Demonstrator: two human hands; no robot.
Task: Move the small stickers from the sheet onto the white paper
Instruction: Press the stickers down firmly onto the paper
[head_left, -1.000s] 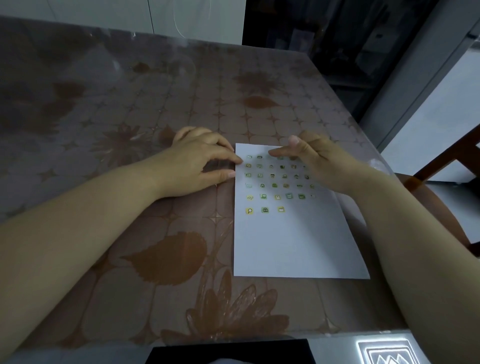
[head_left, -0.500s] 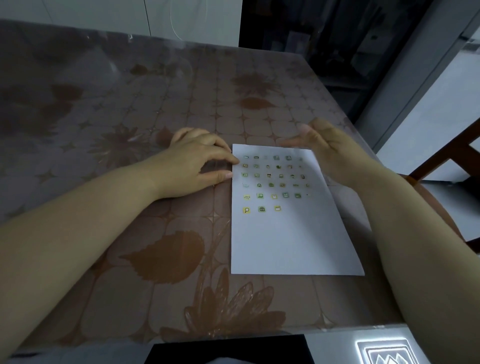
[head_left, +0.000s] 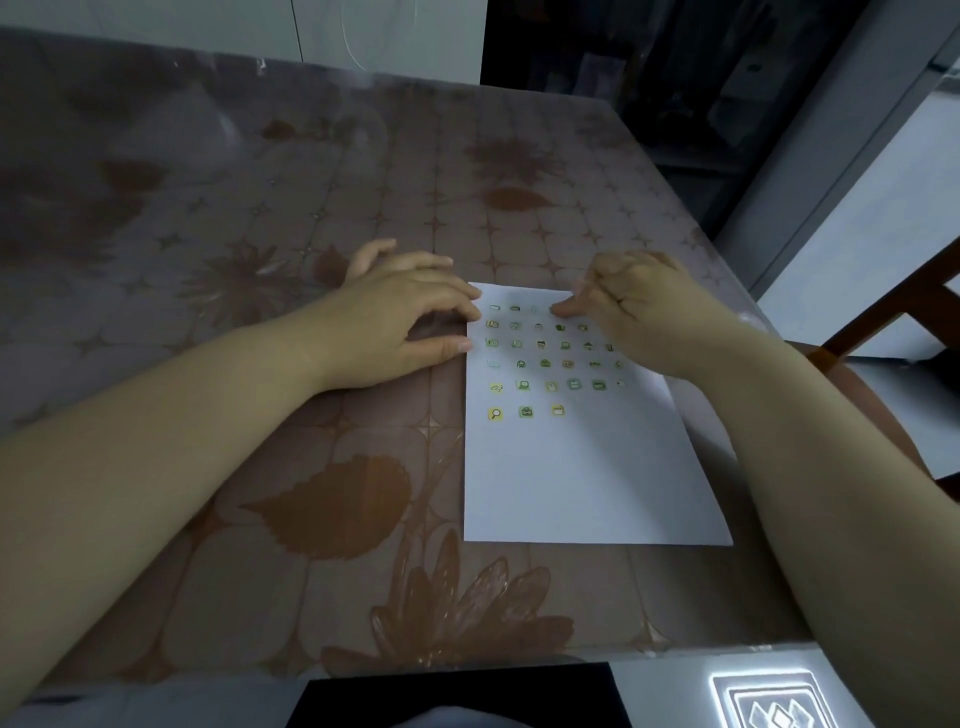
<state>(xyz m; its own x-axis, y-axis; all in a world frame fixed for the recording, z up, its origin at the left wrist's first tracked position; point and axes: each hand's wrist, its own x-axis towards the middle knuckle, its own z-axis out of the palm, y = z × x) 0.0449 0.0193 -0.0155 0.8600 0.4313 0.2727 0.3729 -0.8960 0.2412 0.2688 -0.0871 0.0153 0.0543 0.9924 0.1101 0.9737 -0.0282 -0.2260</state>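
A white paper (head_left: 587, 478) lies on the table, right of centre. Rows of small green and yellow stickers (head_left: 545, 364) cover its upper half. My left hand (head_left: 410, 322) rests on the table at the paper's upper left edge, with relaxed fingertips and thumb touching that edge. My right hand (head_left: 639, 312) is over the paper's upper right corner with its fingers curled. Its thumb and forefinger pinch at a small sticker (head_left: 558, 310) in the top row, and the fingertips mostly hide that sticker. I cannot make out a separate sticker sheet.
The table (head_left: 260, 312) has a brown floral cover under clear plastic. Its right edge runs close to the paper. A wooden chair (head_left: 883, 332) stands just beyond that edge. A dark object (head_left: 452, 696) sits at the table's near edge.
My right hand had lifted off towards the far right with its fingers spread. It has come back down to the top row with its fingers curled. My left hand has stayed put.
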